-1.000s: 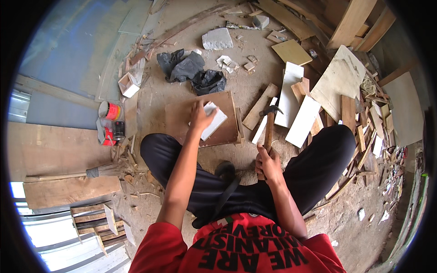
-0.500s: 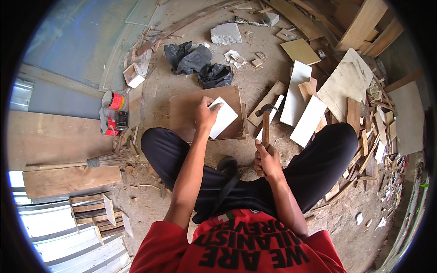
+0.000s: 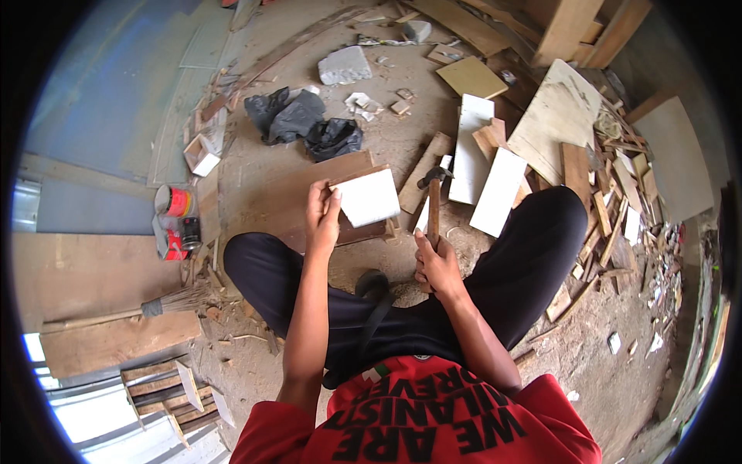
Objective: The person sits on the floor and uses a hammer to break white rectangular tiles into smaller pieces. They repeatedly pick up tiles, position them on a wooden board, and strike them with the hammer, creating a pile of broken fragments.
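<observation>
Just toward twelve o'clock of centre, a squarish, white-faced board (image 3: 367,201), probably wood, looks stiff and fairly light, its edges best for holding; the left hand (image 3: 323,220) grips its left edge. The right hand (image 3: 438,267) is wrapped around a wooden-handled, dark-headed hammer (image 3: 433,207), likely head-heavy. Below the board lies a flat brown wooden panel (image 3: 349,165); at two o'clock, a long white plank (image 3: 498,193) narrows the hammer's room.

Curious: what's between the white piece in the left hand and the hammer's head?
The head view shows a brown plank lying on the floor in the gap between the white piece and the head of the hammer.
</observation>
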`<action>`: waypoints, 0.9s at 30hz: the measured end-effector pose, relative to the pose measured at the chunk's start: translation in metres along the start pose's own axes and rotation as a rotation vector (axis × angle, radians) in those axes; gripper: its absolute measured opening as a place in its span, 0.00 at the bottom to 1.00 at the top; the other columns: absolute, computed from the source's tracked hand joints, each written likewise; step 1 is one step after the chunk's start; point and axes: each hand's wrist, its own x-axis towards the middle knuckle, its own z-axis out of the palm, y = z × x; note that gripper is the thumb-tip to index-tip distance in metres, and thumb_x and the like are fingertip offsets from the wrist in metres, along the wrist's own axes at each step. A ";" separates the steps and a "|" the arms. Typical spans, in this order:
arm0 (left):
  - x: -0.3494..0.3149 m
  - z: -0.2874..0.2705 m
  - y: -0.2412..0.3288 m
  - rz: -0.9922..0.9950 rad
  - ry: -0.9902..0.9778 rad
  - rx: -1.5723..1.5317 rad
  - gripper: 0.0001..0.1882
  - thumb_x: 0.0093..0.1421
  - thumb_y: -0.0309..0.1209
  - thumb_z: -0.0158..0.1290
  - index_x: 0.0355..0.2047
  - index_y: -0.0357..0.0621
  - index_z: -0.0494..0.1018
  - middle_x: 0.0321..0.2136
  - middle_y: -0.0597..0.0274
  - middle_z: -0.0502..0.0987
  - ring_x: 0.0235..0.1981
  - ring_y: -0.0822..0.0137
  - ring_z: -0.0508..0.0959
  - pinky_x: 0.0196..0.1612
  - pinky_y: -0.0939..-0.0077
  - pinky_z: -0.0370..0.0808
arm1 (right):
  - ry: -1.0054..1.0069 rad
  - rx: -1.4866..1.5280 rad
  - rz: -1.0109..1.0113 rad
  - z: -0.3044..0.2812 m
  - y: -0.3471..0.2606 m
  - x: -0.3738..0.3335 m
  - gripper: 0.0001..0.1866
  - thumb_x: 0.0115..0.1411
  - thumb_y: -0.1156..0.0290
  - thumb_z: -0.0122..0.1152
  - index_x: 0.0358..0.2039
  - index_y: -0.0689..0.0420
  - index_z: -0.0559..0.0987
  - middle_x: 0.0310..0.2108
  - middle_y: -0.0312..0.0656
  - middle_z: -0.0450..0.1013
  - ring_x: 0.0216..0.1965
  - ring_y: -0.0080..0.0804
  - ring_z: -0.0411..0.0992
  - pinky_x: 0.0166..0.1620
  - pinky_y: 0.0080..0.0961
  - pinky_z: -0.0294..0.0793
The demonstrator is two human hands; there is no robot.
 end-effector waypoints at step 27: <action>0.027 0.047 -0.063 -0.399 -0.014 -0.406 0.26 0.68 0.42 0.54 0.57 0.32 0.67 0.53 0.52 0.74 0.53 0.59 0.75 0.56 0.61 0.71 | -0.042 -0.524 -0.351 -0.016 0.002 0.088 0.35 0.65 0.48 0.60 0.53 0.73 0.75 0.49 0.58 0.75 0.46 0.40 0.77 0.47 0.31 0.76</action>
